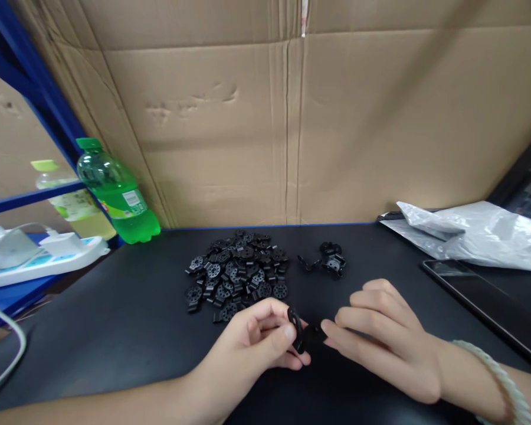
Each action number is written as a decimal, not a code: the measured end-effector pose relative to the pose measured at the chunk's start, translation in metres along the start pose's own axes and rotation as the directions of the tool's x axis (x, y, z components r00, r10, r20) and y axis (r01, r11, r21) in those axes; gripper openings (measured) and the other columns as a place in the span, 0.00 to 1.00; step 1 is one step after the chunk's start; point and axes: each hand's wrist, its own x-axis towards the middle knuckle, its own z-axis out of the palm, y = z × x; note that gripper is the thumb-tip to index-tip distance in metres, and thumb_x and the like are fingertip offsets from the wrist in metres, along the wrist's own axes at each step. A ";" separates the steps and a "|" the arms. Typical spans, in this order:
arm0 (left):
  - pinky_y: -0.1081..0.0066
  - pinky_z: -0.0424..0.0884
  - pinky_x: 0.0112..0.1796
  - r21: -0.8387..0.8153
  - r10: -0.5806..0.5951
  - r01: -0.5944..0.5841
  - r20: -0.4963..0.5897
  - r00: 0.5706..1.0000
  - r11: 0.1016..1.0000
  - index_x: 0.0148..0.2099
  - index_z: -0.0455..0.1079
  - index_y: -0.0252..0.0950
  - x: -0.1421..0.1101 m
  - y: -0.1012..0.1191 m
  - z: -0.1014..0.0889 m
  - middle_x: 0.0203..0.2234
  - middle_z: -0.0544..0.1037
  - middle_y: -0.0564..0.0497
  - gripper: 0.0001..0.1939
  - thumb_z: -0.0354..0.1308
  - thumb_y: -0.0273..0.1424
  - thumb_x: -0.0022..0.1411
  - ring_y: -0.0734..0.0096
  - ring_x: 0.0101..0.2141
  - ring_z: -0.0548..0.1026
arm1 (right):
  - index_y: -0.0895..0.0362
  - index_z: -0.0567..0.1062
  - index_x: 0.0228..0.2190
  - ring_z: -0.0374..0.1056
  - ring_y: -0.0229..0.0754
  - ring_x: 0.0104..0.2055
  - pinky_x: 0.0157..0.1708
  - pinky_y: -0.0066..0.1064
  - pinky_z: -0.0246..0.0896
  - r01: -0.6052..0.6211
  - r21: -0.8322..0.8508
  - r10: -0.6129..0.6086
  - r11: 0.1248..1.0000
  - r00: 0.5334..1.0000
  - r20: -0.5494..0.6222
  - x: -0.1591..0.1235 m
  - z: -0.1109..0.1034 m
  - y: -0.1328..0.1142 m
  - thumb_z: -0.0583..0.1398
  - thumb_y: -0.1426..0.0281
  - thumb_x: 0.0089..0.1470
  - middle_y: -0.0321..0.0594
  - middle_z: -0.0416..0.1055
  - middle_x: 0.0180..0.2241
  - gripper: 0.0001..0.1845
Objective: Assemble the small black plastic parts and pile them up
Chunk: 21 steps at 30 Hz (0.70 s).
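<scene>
My left hand (265, 342) pinches a small black plastic part (296, 329) with a rounded end, held edge-on between thumb and fingers above the black table. Facing it, my right hand (380, 336) has its fingers bent and its fingertips close to the dark end of that part. A small dark bit shows at those fingertips, too dim to name, and the right thumb is mostly hidden. Beyond the left hand lies a heap of similar black parts (239, 268), round plates with holes and short tabs. A smaller group of black pieces (333, 262) rests to its right.
At the left stand a green soda bottle (119, 198) and a pale yellow bottle (73, 203), near a white power strip (66, 260) and blue rack (48, 112). A phone-like black device (487, 307) and a plastic bag (482, 233) lie right. Cardboard (230, 130) walls the back.
</scene>
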 end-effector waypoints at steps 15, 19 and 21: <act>0.72 0.69 0.40 0.142 0.060 -0.036 -0.165 0.984 0.989 0.39 0.77 0.33 -0.003 -0.001 -0.001 0.30 0.79 0.52 0.16 0.74 0.31 0.48 0.73 0.33 0.74 | 0.56 0.68 0.38 0.61 0.35 0.26 0.26 0.27 0.59 -0.802 0.537 0.424 0.260 0.595 0.683 0.003 0.018 -0.013 0.57 0.70 0.58 0.34 0.68 0.28 0.04; 0.72 0.70 0.39 0.147 0.025 -0.011 -0.091 0.995 0.989 0.37 0.75 0.32 -0.002 -0.002 0.000 0.30 0.79 0.51 0.14 0.72 0.29 0.49 0.73 0.33 0.75 | 0.56 0.67 0.28 0.60 0.35 0.26 0.27 0.27 0.54 -0.853 0.504 0.390 0.136 0.513 0.765 0.007 0.019 -0.016 0.57 0.65 0.61 0.32 0.66 0.25 0.10; 0.74 0.70 0.37 0.155 0.023 -0.013 -0.065 0.998 0.988 0.35 0.74 0.32 -0.001 -0.002 0.000 0.28 0.78 0.53 0.12 0.72 0.27 0.49 0.75 0.31 0.74 | 0.56 0.67 0.27 0.59 0.35 0.26 0.28 0.27 0.53 -0.858 0.506 0.373 0.091 0.500 0.782 0.006 0.019 -0.016 0.55 0.65 0.62 0.32 0.66 0.24 0.13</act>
